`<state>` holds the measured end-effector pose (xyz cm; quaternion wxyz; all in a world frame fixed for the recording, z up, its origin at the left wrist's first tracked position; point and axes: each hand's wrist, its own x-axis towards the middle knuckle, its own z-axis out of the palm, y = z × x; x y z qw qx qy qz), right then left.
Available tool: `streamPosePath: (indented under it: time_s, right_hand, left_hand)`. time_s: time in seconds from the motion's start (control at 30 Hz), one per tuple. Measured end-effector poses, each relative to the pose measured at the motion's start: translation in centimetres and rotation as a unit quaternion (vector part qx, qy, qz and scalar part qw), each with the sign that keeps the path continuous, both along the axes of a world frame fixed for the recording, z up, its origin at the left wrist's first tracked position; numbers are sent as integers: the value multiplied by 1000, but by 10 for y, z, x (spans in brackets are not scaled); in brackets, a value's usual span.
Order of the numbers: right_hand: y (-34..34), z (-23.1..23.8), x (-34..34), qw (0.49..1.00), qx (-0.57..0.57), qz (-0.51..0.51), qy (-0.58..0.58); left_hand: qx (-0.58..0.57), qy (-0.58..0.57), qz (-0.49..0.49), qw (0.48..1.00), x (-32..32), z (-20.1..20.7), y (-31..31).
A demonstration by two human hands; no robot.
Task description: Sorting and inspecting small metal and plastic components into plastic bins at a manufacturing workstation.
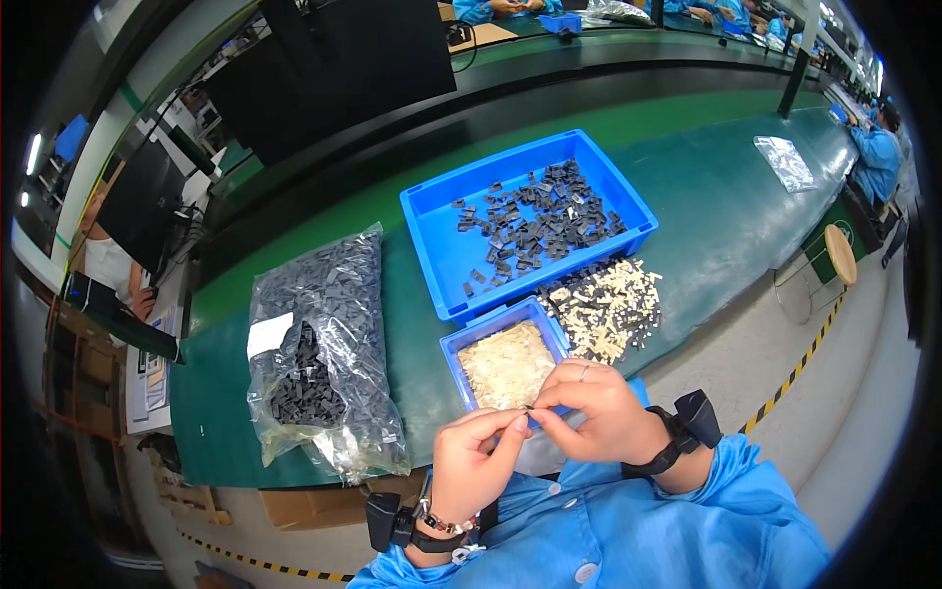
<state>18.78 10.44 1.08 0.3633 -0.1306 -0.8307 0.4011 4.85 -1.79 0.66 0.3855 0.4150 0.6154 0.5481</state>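
Note:
My left hand [478, 458] and my right hand [601, 412] meet at the fingertips, just in front of a small blue bin [450, 357]. Pinched between them is a small dark piece [530, 408], mostly covered by the fingers, so its exact kind does not show. Many thin cream-coloured strips [505, 363] fill the small bin. To its right lies a loose pile of cream and black small parts [613, 309]. Behind stands a large blue tray [432, 265] with many small black plastic parts [549, 211] scattered over its floor.
A big clear plastic bag [324, 344] full of black parts lies on the green-covered table [422, 422] at left. A flat clear bag [785, 163] rests far right, near a co-worker in blue [876, 152]. A round stool [840, 255] stands beyond the table's right edge.

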Motion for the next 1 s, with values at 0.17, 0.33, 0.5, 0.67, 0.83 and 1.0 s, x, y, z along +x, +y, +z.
streamPosePath:
  time_s: [0.17, 0.33, 0.5, 0.67, 0.83, 1.0]
  right_hand:
    - [4, -3, 1, 1000, 9, -24, -2]
    - [30, -4, 11, 985, -96, -138, -39]
    - [50, -14, 6, 956, -195, -186, -113]
    - [56, -19, 0, 947, -220, -179, -150]
    - [59, -22, -2, 944, -215, -188, -162]
    - [59, -27, -3, 949, -196, -194, -154]
  left_hand:
    - [15, 118, 38, 992, 3, 1, 2]
    - [70, 241, 125, 960, -4, -1, 1]
    - [66, 249, 134, 957, -6, -6, -1]
    - [70, 237, 137, 959, -8, -13, -1]
    - [54, 205, 139, 967, -7, -19, -1]
    - [38, 212, 130, 968, -7, -18, -3]
